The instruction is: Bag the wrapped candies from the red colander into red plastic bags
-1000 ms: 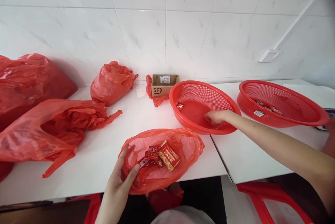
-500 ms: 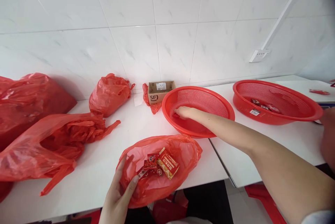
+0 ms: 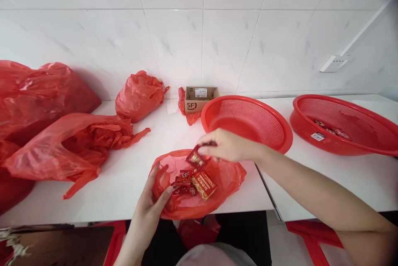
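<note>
An open red plastic bag (image 3: 226, 181) lies near the table's front edge. My left hand (image 3: 152, 199) grips its left rim, thumb inside and fingers along the outside. In the bag are a red and yellow box (image 3: 204, 186) and several small red packets (image 3: 183, 177). Over the bag's far side, my right hand (image 3: 224, 145) pinches a dark red snack packet (image 3: 197, 159) with gold print, which hangs tilted just above the box. Behind that hand stands a red plastic basket (image 3: 245, 102) with perforated walls, partly hidden by my right hand and forearm.
Another red basket (image 3: 323, 143) with several packets stands to the right. Red plastic bags (image 3: 56, 145) crowd the left side, with a tied one (image 3: 139, 93) by the wall. A small cardboard box (image 3: 193, 106) sits behind. A gap (image 3: 269, 191) separates two white tables.
My right hand has come out of the near basket with a dark red packet and moved over the bag. My left hand still grips the bag. The camera view has shifted.
</note>
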### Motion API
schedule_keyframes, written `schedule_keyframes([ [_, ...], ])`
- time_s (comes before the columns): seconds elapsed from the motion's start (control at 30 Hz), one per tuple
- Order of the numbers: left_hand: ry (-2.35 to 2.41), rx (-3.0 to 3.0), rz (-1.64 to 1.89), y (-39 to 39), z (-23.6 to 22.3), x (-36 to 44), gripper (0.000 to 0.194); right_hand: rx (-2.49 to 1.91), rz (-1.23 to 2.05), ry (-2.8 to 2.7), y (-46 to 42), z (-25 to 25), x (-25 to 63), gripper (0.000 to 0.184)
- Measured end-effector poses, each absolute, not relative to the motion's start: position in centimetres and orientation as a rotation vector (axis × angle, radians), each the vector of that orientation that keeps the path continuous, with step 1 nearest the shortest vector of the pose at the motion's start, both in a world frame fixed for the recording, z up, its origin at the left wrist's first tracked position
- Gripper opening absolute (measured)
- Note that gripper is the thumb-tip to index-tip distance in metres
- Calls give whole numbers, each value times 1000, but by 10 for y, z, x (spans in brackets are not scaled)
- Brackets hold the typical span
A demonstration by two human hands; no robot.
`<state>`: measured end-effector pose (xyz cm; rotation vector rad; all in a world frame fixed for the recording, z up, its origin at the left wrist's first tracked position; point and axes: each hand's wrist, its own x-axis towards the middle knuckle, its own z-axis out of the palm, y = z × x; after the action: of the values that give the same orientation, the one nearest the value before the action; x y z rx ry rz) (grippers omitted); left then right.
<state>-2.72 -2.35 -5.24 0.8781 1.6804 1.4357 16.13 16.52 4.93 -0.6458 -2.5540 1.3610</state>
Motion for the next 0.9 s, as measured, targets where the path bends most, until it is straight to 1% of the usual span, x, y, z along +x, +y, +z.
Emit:
schedule_keyframes([
  [0.07,1640,837,1460,-23,-53,-27,77,-710,1189,-2611,143,38,154,27],
  [0.13,1628,815,1466,-25,-53,-27,77,-746,1109,-2597,130,26,149,33],
  [0.23,1659,825,1466,-28,-54,-28,75,-722,1156,-2616,124,17,147,36],
  [0.33,1649,809,1469,-30,-55,-30,77,-677,1129,-2590,129,24,159,37],
  [0.4,1651,798,1474,-31,-56,-32,78,-725,1082,-2496,139,31,176,37],
  [0.5,1707,802,1479,-33,-58,-33,76,-982,776,-2455,154,30,214,40],
  [0.57,1724,791,1499,-34,-60,-34,75,-1149,498,-2523,152,15,238,39],
  [0.6,1725,784,1511,-34,-61,-35,74,-1183,406,-2566,145,3,248,36],
  [0.7,1736,772,1523,-32,-65,-36,73,-1109,210,-2524,110,-39,260,37],
  [0.8,1736,753,1510,-28,-64,-35,76,-1060,118,-2418,76,-71,255,35],
  [0.9,1734,750,1488,-25,-59,-32,79,-1090,124,-2373,70,-79,247,35],
])
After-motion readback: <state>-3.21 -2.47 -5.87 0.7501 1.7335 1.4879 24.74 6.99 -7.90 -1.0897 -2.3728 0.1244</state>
